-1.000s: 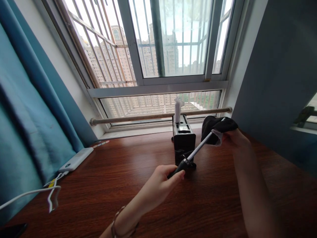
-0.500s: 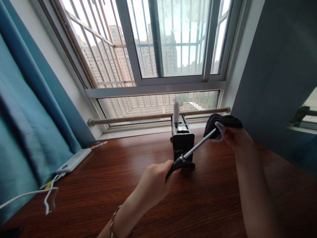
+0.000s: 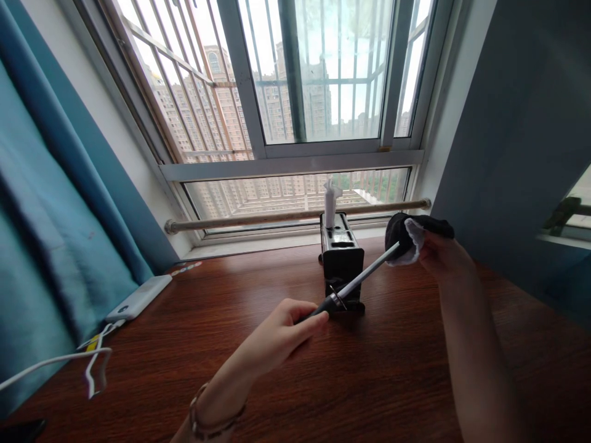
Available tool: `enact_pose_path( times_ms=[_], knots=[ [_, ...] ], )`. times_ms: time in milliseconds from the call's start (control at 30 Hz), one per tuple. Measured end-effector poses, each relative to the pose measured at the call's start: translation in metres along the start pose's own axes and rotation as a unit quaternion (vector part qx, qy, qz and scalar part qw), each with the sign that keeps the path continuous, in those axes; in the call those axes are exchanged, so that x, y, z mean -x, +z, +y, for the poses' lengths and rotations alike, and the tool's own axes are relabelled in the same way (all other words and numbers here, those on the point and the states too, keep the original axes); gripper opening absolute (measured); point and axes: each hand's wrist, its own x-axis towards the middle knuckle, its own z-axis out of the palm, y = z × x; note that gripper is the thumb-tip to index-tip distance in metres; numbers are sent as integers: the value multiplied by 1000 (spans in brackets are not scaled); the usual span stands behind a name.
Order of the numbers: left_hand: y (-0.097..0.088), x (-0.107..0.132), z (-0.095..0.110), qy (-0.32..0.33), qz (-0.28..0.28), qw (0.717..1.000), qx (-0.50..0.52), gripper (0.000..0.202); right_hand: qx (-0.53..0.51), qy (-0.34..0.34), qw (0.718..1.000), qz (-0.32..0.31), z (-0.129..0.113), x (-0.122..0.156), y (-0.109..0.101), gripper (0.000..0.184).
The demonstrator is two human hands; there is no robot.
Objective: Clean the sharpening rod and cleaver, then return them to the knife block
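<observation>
Your left grip (image 3: 279, 335) clasps the honing steel (image 3: 367, 275) by its handle (image 3: 329, 304); your right grip (image 3: 441, 253) holds a black cloth (image 3: 396, 229) near its tip (image 3: 396, 245)

The person's bare left hand (image 3: 277, 338) is closed, thumb stretched forward, its slender forearm (image 3: 226, 394) slanting up rightward. The bare right hand (image 3: 446, 255) grips with bent fingers pointing leftward, its forearm (image 3: 471, 344) steeply raised.

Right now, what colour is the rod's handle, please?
The handle is black, seen best in the head view.
</observation>
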Motion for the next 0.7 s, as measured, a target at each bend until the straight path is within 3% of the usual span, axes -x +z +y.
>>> enact_pose_path(
  times_ms=[67,167,300,433,567,700],
  knots=[
    [-3,-5,-4,-33,-65,988,135,40,-25,-13,999,19,1,0,2,23],
    [-6,-12,-9,-58,-169,939,293,40,-60,-38,996,53,5,-3,5,14],
    [-9,-13,-10,-62,-213,904,365,36,-127,-59,988,66,15,-4,12,9],
    [-11,-8,-7,-32,-172,928,328,35,-172,-45,980,84,21,-2,24,5],
    [-11,-5,-5,-10,-50,979,199,36,-195,-17,972,128,24,0,30,9],
    [-9,-5,-4,3,16,996,90,38,-200,-13,971,131,28,2,35,9]
  ],
)
